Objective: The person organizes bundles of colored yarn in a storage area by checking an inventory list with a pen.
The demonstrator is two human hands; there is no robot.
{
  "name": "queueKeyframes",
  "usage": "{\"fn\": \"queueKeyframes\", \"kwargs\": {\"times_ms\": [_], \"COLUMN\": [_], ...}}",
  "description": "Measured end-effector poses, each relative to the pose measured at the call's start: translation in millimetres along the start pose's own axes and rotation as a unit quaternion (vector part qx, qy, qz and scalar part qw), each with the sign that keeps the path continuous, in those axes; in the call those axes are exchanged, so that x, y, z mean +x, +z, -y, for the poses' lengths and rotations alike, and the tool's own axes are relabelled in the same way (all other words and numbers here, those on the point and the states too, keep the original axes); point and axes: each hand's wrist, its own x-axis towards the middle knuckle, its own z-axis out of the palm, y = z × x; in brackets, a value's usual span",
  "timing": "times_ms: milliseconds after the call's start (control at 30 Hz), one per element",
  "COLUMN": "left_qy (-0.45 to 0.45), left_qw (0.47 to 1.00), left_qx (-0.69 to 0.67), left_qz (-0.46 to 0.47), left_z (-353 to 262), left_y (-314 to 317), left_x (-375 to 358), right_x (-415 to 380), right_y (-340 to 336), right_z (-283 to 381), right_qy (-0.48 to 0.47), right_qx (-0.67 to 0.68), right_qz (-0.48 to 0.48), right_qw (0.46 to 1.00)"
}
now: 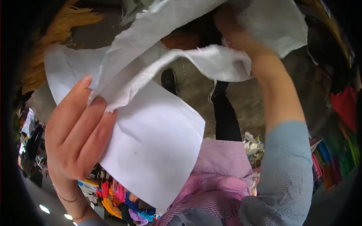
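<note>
My left hand (80, 130) is closed on white cloth (151, 143) with rough, frayed edges. One smooth panel of it hangs down below the fingers, and a wrinkled strip (151, 71) runs from them towards the right. Another length rises to the top of the view. Reaching forward, my right hand (227, 24) is in shadow at the top, its fingers hidden. White cloth (277, 28) lies beside and behind that hand, and the strip's end meets my right wrist. I cannot make out its grip.
Yellow frayed material (64, 22) hangs at the upper left. Colourful cloth scraps (124, 199) are piled at the lower left, with pale scraps (253, 147) beside my pink checked apron (226, 158). A red cloth (344, 105) is at the right. My shoe (168, 80) rests on the floor.
</note>
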Motion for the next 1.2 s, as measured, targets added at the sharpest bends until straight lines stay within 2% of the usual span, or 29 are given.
{"fn": "queueKeyframes", "kwargs": {"times_ms": [133,267,333,433,500,633,700,733,833,867,900,933,1000,1033,1100,1133,1200], "left_qy": [-0.007,-0.030,-0.036,-0.031,-0.027,-0.033,-0.023,-0.022,-0.046,-0.054,-0.060,-0.065,-0.084,-0.102,-0.126,-0.137,-0.160], "left_qw": [1.000,0.996,0.994,0.992,0.994,0.997,0.998,0.998,0.996,0.996,0.996,0.993,0.991,0.988,0.986,0.985,0.981], "left_qx": [-0.028,-0.073,-0.088,-0.105,-0.096,-0.065,-0.058,-0.062,-0.074,-0.071,-0.070,-0.094,-0.096,-0.109,-0.107,-0.097,-0.100], "left_qz": [-0.001,0.042,0.055,0.056,0.033,0.003,0.013,0.007,-0.011,-0.012,-0.013,-0.015,-0.029,-0.026,-0.036,-0.043,-0.054], "left_z": [-9.1,-13.6,-12.8,-9.8,-7.6,38.3,48.7,13.6,26.9,24.4,27.2,31.7,11.1,13.4,21.8,25.4,21.1], "left_y": [2.9,0.9,5.2,12.6,13.5,-39.6,-29.6,6.2,7.7,3.5,0.9,-2.0,3.9,2.9,2.2,1.4,10.6], "left_x": [-2.7,-6.1,-7.4,-6.0,-3.0,27.0,34.3,-17.5,-33.8,-42.2,-48.1,-52.6,-44.3,-47.8,-46.0,-46.7,-49.0], "right_x": [-18.7,-68.0,-94.1,-113.4,-114.2,-111.6,-108.4,-145.2,-169.0,-185.0,-191.9,-198.5,-231.5,-236.7,-240.8,-242.4,-248.5], "right_y": [48.2,140.7,169.3,173.3,154.2,35.6,-16.8,-16.8,-97.7,-132.3,-156.2,-178.3,-231.9,-251.8,-274.2,-270.8,-274.1], "right_z": [48.7,99.2,83.2,56.9,29.6,-15.1,-25.2,-3.8,2.2,6.0,2.7,2.8,8.2,14.8,22.8,14.1,17.0], "right_qy": [-0.014,-0.015,-0.002,0.011,0.019,0.028,0.021,0.018,0.006,0.010,0.025,0.001,0.139,0.135,0.122,0.085,0.085], "right_qx": [0.017,0.028,0.030,0.050,0.076,0.216,0.302,0.339,0.434,0.493,0.740,0.828,0.867,0.864,0.895,0.916,0.917], "right_qz": [0.038,0.129,0.168,0.192,0.186,0.174,0.149,0.137,0.124,0.128,0.137,0.127,0.006,0.011,-0.015,0.005,0.001], "right_qw": [0.999,0.991,0.985,0.980,0.979,0.960,0.941,0.931,0.893,0.861,0.658,0.547,0.478,0.485,0.429,0.392,0.391]}}
